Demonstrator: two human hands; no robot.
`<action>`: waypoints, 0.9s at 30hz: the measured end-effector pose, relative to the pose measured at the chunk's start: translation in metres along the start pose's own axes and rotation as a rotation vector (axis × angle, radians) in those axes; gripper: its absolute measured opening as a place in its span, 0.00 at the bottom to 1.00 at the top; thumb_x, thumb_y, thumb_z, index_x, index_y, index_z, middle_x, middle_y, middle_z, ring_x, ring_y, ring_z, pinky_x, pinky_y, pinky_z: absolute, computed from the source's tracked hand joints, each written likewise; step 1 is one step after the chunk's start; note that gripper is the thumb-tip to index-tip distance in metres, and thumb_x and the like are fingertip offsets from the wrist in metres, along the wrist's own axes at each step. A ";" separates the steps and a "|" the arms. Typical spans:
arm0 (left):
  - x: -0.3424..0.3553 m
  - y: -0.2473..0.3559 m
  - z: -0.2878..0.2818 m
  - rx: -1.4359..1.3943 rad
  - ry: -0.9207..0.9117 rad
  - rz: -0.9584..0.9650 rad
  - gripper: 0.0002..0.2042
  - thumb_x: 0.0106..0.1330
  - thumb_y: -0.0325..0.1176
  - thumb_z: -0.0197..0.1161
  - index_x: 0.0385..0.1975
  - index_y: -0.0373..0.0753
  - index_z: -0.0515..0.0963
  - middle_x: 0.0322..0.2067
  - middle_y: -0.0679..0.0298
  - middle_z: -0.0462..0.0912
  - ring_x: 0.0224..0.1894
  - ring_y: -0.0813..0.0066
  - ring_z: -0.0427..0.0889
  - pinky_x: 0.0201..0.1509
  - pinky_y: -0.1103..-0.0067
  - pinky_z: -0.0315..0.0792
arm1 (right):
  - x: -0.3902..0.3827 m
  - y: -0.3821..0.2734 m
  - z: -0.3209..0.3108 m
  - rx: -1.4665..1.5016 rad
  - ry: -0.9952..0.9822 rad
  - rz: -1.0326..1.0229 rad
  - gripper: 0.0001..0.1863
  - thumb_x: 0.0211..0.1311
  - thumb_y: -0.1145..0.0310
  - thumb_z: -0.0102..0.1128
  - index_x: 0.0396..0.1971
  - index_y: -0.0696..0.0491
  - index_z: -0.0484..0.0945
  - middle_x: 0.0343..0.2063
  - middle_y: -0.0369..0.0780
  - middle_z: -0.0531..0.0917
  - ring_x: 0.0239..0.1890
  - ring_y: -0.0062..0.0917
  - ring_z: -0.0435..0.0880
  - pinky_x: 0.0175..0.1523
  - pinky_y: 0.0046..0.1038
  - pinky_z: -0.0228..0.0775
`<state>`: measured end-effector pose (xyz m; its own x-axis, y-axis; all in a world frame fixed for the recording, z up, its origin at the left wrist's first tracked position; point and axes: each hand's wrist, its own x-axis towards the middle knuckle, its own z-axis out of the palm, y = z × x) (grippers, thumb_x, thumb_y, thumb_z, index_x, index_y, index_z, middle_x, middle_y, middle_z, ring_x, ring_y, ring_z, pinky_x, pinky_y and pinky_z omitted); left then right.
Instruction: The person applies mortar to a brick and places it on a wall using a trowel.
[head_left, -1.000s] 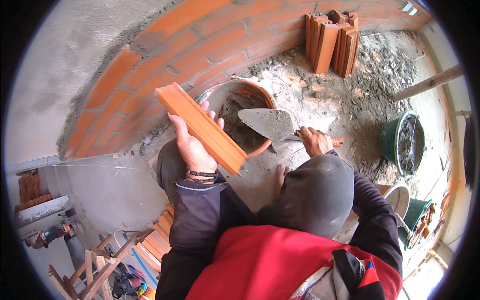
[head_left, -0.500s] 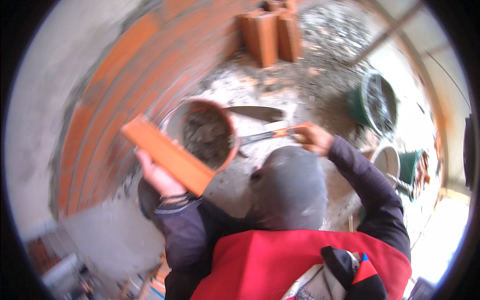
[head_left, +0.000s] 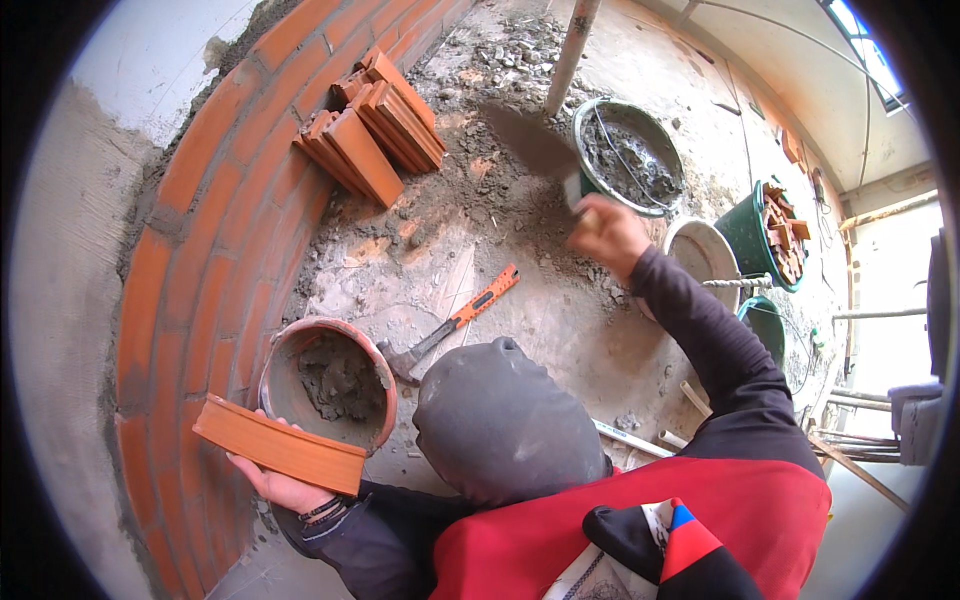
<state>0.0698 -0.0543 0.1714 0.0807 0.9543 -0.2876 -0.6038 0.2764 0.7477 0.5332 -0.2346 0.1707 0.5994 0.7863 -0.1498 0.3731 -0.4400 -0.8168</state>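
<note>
My left hand (head_left: 280,488) is wrapped round a flat orange brick (head_left: 280,445), holding it up beside the wall and over the near rim of a reddish bucket (head_left: 388,385) with grey mortar (head_left: 345,385) inside. Out to the right, my right hand (head_left: 612,237) grips the handle of a trowel (head_left: 530,142). The trowel's dark blade is smeared by motion and points away from me, close to a green bucket (head_left: 590,185) of wet mortar. On the floor between my hands lies a hammer (head_left: 470,315) with an orange and black handle, its head against the reddish bucket.
A wall of orange bricks (head_left: 190,300) curves along the left. Several bricks (head_left: 370,130) are stacked against it. At right stand a pale bucket (head_left: 700,240) and a green bucket of brick pieces (head_left: 750,225). A pole (head_left: 570,60) rises at the back; rubble (head_left: 510,50) covers the floor there.
My right hand has let go of the hammer, now on the floor, and taken up the trowel that lay beside the reddish bucket. The left hand still holds the brick; the view has shifted.
</note>
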 end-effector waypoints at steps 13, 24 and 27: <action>-0.006 0.001 0.008 -0.006 0.026 -0.055 0.27 0.71 0.56 0.42 0.62 0.46 0.64 0.56 0.63 0.73 0.43 0.70 0.80 0.43 0.73 0.79 | 0.094 0.056 -0.081 0.320 0.323 0.086 0.07 0.54 0.67 0.54 0.31 0.54 0.74 0.24 0.33 0.73 0.26 0.19 0.70 0.33 0.26 0.65; -0.004 -0.005 0.023 -0.007 -0.021 -0.058 0.27 0.71 0.57 0.43 0.62 0.45 0.64 0.54 0.62 0.74 0.41 0.70 0.80 0.42 0.73 0.78 | 0.184 -0.013 -0.056 1.040 0.494 0.272 0.15 0.53 0.70 0.60 0.37 0.61 0.69 0.25 0.42 0.71 0.27 0.32 0.75 0.32 0.40 0.72; -0.004 -0.010 0.026 0.013 -0.024 -0.049 0.27 0.71 0.57 0.43 0.62 0.45 0.64 0.55 0.62 0.73 0.41 0.70 0.80 0.42 0.73 0.78 | 0.195 -0.023 -0.025 0.723 0.522 0.190 0.19 0.52 0.70 0.61 0.43 0.62 0.70 0.32 0.45 0.75 0.30 0.35 0.76 0.38 0.39 0.73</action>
<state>0.0962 -0.0578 0.1812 0.1290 0.9420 -0.3097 -0.5883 0.3241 0.7408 0.6596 -0.0821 0.1741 0.9153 0.3551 -0.1898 -0.1937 -0.0248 -0.9807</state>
